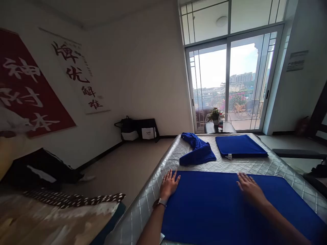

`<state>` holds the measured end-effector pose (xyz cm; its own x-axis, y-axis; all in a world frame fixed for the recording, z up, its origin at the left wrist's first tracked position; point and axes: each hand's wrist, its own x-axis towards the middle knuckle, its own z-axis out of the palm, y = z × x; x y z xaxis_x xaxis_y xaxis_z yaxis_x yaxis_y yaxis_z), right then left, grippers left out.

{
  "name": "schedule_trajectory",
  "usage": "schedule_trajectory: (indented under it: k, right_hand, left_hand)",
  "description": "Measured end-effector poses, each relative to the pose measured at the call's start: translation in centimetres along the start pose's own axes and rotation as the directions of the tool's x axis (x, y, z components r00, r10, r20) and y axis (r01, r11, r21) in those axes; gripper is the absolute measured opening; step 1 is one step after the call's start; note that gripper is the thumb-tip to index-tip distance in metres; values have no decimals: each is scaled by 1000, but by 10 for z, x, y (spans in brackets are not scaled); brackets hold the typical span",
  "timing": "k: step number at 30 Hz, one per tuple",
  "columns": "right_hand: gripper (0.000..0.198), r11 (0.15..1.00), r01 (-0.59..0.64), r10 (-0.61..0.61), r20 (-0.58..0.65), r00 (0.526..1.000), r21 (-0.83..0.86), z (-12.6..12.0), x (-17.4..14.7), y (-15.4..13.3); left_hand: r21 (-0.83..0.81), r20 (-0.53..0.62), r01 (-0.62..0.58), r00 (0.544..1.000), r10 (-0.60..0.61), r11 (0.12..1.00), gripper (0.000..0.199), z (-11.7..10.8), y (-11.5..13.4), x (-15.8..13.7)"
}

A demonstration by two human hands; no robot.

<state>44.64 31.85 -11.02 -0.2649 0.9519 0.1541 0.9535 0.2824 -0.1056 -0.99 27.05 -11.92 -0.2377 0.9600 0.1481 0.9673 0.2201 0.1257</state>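
Head view: left hand (169, 184) flat, fingers spread, palm down on the near-left corner of the spread blue cloth (230, 207), at its edge where the quilted silver bed cover (148, 200) begins. Right hand (249, 188) flat too, fingers apart, resting on the cloth's far edge toward the middle. Neither grip clamped on anything; both open and pressing. Cloth laid wide across the near part of the bed, mostly smooth. Beyond it, a crumpled blue cloth (198, 151) and, just beside that, a neatly folded blue cloth (240, 146). Judged best for smoothing: light, even pressure, palms swept outward from the middle toward the corners, edges kept straight against the quilting lines, no bunching under the wrists.
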Motion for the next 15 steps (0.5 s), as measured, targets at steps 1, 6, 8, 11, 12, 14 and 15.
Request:
schedule_trajectory:
  k: [1,6,8,11,12,14,15]
  right_hand:
    - [72,996,64,-66,50,997,55,-4,1,-31]
    - [75,969,167,-197,166,966,179,-2,5,-110]
    - [75,971,157,-188,175,966,178,1,7,-106]
    - [75,985,91,-116,171,978,150,2,6,-67]
    - [75,990,59,-80,165,983,130,1,4,-46]
    - [74,997,-25,14,149,989,72,-1,-1,4]
    - [74,996,-78,71,140,988,39,-2,-4,32]
  left_hand:
    - [0,-2,3,1000,-3,1000,67,1,0,0]
    - [15,-13,-3,1000,3,1000,66,5,-2,1]
    - [37,-9,-13,1000,14,999,66,7,-3,2]
    - [57,3,-12,1000,12,998,65,11,-6,4]
    - [56,2,-17,1000,17,998,65,13,-7,6]
    - [54,-14,-32,999,32,998,65,18,-11,10]
    - [57,-22,-35,999,37,998,65,22,-14,12]
